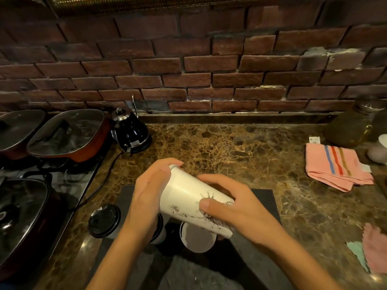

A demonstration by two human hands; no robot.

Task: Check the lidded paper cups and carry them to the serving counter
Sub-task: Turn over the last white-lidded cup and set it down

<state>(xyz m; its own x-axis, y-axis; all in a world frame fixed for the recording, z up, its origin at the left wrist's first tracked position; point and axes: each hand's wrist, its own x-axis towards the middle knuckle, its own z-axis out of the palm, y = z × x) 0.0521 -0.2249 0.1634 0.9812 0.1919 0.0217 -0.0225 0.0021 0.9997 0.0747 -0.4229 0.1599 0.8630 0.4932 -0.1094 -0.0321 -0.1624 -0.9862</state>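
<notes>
One white paper cup [188,197], tilted (black line drawing)

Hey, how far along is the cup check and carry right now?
Early. Both hands, left hand and right hand, hold a tilted white cup for checking. A black-lidded cup and another cup wait on the dark mat. Nothing looks carried yet.

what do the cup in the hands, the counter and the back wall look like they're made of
Cup: seemingly matte white paper with a black line drawing, held tilted by the left hand and right hand.
Counter: polished brown stone, likely marble or granite, given the pale veining and glossy reflections.
Back wall: rough red-brown brick, real or veneer, with dark recessed joints.
</notes>
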